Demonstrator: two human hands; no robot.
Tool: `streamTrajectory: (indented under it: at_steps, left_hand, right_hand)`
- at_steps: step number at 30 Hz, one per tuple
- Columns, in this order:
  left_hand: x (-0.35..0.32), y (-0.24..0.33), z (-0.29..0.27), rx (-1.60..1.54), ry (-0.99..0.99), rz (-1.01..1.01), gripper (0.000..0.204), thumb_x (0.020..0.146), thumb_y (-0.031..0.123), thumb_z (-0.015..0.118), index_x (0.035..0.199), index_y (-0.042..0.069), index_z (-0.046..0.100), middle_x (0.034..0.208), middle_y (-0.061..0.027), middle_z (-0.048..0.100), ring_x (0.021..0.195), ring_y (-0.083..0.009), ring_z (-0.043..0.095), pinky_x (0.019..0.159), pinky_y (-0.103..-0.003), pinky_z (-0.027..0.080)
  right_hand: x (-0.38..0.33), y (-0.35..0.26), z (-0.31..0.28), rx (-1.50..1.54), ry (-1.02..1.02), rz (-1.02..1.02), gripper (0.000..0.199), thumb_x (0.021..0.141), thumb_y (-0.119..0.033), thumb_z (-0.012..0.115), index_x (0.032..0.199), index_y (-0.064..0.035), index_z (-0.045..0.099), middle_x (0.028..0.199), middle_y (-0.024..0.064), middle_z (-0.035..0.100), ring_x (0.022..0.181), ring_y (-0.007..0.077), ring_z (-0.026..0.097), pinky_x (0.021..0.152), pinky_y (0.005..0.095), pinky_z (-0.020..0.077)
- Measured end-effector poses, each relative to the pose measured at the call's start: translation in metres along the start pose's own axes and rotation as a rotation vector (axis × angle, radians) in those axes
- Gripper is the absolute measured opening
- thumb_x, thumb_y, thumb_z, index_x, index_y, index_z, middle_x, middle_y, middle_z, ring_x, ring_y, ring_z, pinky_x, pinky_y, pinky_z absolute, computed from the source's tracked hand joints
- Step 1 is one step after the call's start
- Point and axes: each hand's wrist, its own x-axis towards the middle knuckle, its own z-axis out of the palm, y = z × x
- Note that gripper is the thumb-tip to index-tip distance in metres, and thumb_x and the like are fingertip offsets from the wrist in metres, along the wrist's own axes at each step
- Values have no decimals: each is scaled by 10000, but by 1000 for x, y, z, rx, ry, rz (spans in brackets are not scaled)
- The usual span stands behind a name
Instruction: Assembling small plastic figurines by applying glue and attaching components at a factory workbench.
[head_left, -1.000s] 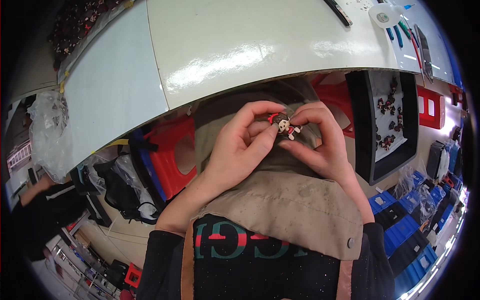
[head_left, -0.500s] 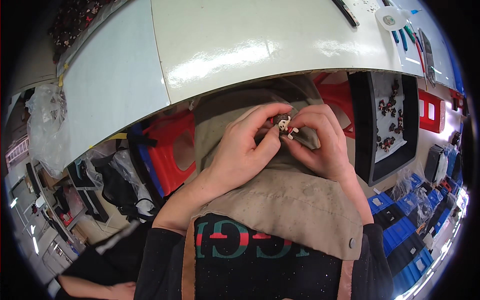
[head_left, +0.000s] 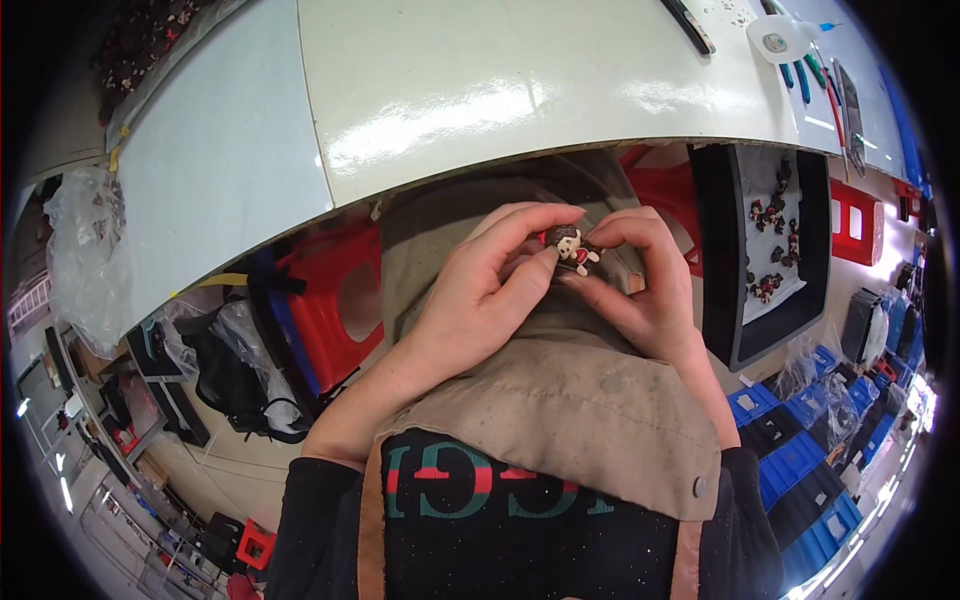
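Note:
Over my lap, just below the table's near edge, a small toy figurine [head_left: 577, 254] with a brown head, pale face and a bit of red is held up. My left hand [head_left: 497, 268] pinches its head side between thumb and fingers. On the other side, my right hand [head_left: 645, 275] has thumb and index finger curled around the figurine's edge, close against it. The figurine's back is hidden from view. Beneath both hands spreads my brown apron [head_left: 560, 385].
A black tray [head_left: 735, 345] holding several similar figurines stands at the right, near red stools [head_left: 345, 310]. On the white table [head_left: 430, 60] lie a black pen-like tool [head_left: 690, 25], a squeeze bottle [head_left: 780, 40] and pliers. Blue bins [head_left: 795, 470] are stacked at lower right.
The figurine has turned slightly, so more of its front shows. My right fingers have spread a little. The other person's arm at lower left is gone from view.

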Motion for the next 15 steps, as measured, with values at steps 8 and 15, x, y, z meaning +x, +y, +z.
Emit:
streamTrajectory:
  at_steps: [8,15]
  left_hand:
    - [2,4,-1,-14,3,56,319,879,-14,434,1183,1,529,1166,-70,467,1034,-122,513,884,-245,416]
    - [2,4,-3,-50,3,79,299,893,3,458,1184,-1,528,1193,-75,496,1069,-120,509,906,-251,406]
  right_hand:
    - [1,1,-2,59,-47,86,439,628,-6,790,953,-43,497,939,77,537,882,206,523,788,307,428]
    - [0,3,0,54,-18,25,431,628,-31,803,939,-49,504,930,77,535,867,206,522,754,301,432]
